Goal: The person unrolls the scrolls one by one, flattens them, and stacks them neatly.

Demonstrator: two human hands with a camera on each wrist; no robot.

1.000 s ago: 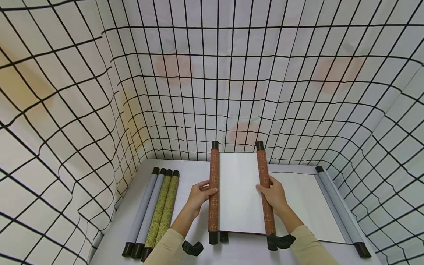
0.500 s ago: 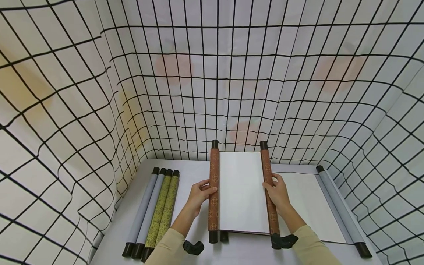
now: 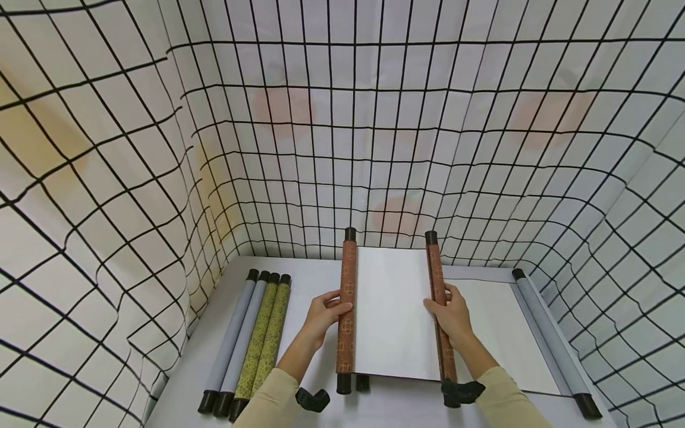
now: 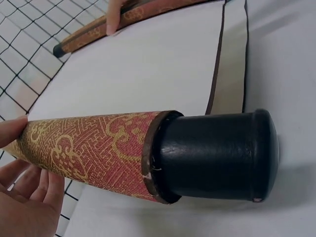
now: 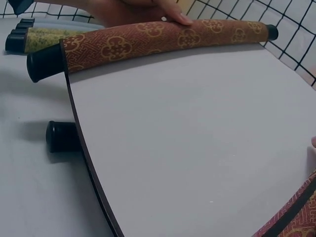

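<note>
A scroll with red-brown, gold-patterned rolled ends and black knobs is held partly unrolled, its white paper (image 3: 396, 312) stretched between the rolls. My left hand (image 3: 323, 318) grips the left roll (image 3: 346, 339), thumb on top and fingers behind, as the left wrist view also shows. Around the right roll (image 3: 448, 356) my right hand (image 3: 453, 318) has its thumb on the paper side and fingers at the outer side. Beneath the paper a further black knob (image 5: 63, 137) sticks out in the right wrist view; the rest of that piece is hidden.
Rolled grey-blue scrolls (image 3: 230, 339) and yellow-green patterned scrolls (image 3: 273, 327) lie side by side on the white table (image 3: 316, 276) at left. At right lies a grey-blue scroll (image 3: 553, 339) with white paper spread out. Black wire mesh (image 3: 374, 160) encloses the back and sides.
My right hand has moved right with the right roll, so more white paper shows between the rolls. The left hand keeps its grip in nearly the same place.
</note>
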